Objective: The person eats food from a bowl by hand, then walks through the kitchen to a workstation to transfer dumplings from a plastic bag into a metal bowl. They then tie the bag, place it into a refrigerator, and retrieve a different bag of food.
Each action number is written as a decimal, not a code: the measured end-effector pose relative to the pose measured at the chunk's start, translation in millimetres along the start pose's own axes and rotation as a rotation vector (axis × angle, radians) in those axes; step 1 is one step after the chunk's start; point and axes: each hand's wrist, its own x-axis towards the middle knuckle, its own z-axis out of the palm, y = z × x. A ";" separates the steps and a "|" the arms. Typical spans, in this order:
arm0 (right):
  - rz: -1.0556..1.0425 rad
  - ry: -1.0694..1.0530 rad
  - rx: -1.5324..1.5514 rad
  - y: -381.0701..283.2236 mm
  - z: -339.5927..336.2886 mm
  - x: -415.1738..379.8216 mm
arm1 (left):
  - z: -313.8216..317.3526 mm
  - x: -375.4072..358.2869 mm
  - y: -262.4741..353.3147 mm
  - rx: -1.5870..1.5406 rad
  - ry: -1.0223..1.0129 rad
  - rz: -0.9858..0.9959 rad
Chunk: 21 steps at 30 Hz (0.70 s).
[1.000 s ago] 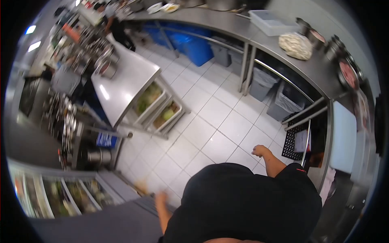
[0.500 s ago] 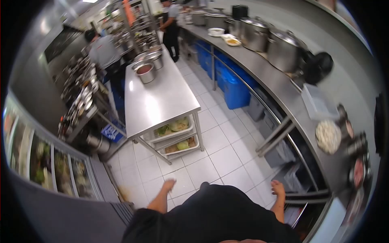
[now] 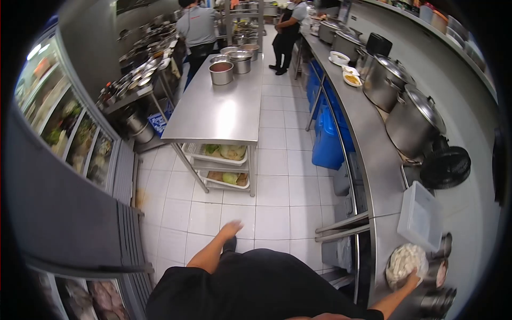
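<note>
My left hand [image 3: 231, 229] hangs in front of me above the tiled floor, slightly blurred, with its fingers apart and nothing in it. On the steel counter at the right, my right hand [image 3: 413, 278] is at the near edge of a round heap of white pieces [image 3: 401, 262], which looks wrapped in or covered by clear plastic. Whether those fingers grip the edge or only touch it is too small to tell. Just beyond the heap lies a clear plastic tub [image 3: 420, 216]. Metal containers [image 3: 438, 271] stand to the right of my right hand.
A steel table [image 3: 213, 120] ahead carries several metal pots [image 3: 222, 73], with vegetable trays [image 3: 218, 154] below. Along the right counter [image 3: 368, 165] are large stockpots [image 3: 415, 120] and a black fan [image 3: 445, 167]. Glass-doored fridges [image 3: 69, 117] line the left. Two people [image 3: 197, 26] stand farther back.
My right hand has moved from beside my body out to the heap of white pieces on the counter. My view has turned right, and the counter is nearer.
</note>
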 end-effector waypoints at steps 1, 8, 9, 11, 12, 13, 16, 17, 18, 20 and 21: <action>-0.001 -0.057 -0.033 3.6 4.9 8.8 | -2.3 -44.8 20.1 -0.057 -0.210 -0.433; -0.016 -0.733 -0.106 24.2 17.3 40.8 | 8.1 -250.5 -11.5 -0.425 -0.563 -0.296; -0.027 -0.769 -0.106 19.1 18.3 42.4 | 28.7 -231.4 -24.9 -0.203 -0.597 -0.535; -0.071 -0.758 -0.090 10.5 20.4 46.2 | 29.2 -181.4 3.3 0.059 -0.586 -0.938; -0.103 -0.729 -0.077 5.1 20.1 46.5 | 36.2 -153.8 1.4 0.062 -0.377 -0.745; -0.138 -0.682 -0.066 3.8 18.3 49.3 | 41.8 -127.2 1.5 0.107 -0.172 -0.518; -0.239 -0.510 -0.059 -5.2 11.7 54.0 | -6.8 -54.7 115.3 -0.189 -0.049 -0.491; -0.274 -0.451 -0.065 -7.5 9.2 53.7 | -6.4 -44.3 121.9 -0.237 0.011 -0.355; -0.300 -0.407 -0.066 -10.6 5.4 54.3 | -14.9 -42.6 140.8 -0.256 -0.032 -0.339; -0.336 -0.344 -0.066 -16.8 2.7 53.5 | -46.0 -55.7 180.1 -0.274 -0.110 -0.303; -0.344 -0.331 -0.066 -17.5 1.2 54.5 | -47.3 -67.9 174.1 -0.264 -0.104 -0.303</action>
